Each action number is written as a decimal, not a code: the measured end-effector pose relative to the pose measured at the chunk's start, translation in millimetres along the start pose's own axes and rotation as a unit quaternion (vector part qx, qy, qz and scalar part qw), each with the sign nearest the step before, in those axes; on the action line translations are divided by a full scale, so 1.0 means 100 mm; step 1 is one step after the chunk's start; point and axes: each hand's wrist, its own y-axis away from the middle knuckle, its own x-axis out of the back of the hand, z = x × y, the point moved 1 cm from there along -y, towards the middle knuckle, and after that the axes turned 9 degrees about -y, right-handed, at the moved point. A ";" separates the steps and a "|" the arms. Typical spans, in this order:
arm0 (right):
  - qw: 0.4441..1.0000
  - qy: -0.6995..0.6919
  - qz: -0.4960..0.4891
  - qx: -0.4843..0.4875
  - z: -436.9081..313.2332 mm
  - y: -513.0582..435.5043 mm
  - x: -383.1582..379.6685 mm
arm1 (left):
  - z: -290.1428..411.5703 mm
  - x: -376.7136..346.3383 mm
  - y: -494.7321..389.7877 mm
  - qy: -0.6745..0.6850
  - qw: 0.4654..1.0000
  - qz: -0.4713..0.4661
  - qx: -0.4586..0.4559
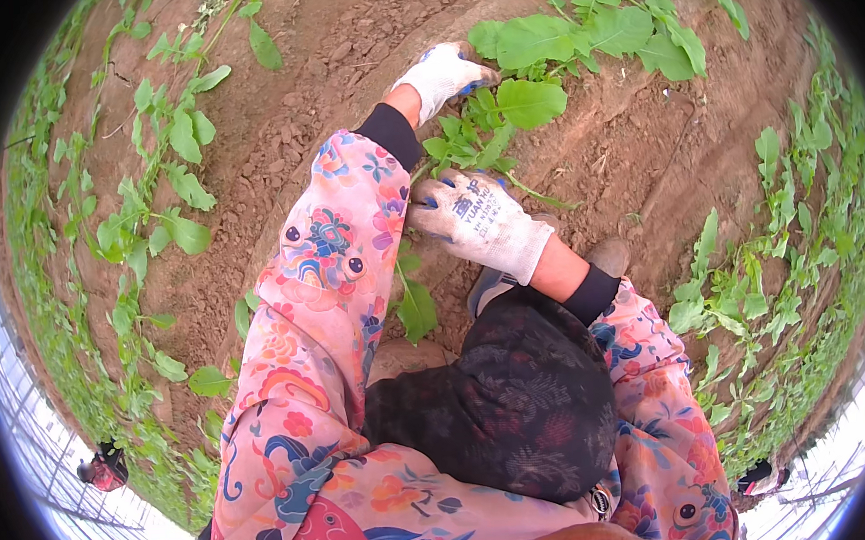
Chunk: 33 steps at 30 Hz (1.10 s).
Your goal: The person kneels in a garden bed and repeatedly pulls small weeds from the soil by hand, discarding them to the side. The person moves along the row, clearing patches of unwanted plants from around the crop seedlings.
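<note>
My left hand (440,77), in a white knit glove with blue coating on the palm side, reaches past a leafy green plant (478,130) growing low on the soil. Its fingertips point down at the ground by the leaves, and what lies under them is hidden. Nearer to me, my right hand (477,220) wears a soiled glove of the same kind, with writing on its back. Its curled fingers are at the near side of that plant, beside a thin stem (538,191). Whether they grip anything is hidden by the hand.
Larger leaves (538,41) spread ahead on the brown soil (312,78). Plant rows run along the left (173,225) and right (756,290). A shoe (486,289) and my dark-clothed knee (512,398) are close below my right hand. A person (105,469) is far off at lower left.
</note>
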 end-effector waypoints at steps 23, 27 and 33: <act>0.857 -0.005 0.138 -0.497 1.62 1.78 -0.11 | -0.09 0.17 0.00 -0.077 0.992 0.048 -0.083; 0.820 0.049 0.063 -0.567 1.43 1.54 -0.37 | -0.18 0.22 -0.03 -0.120 0.985 0.119 -0.025; 0.658 -0.421 0.484 -0.393 1.46 1.20 -0.09 | -0.34 0.45 0.04 0.009 0.998 0.033 0.051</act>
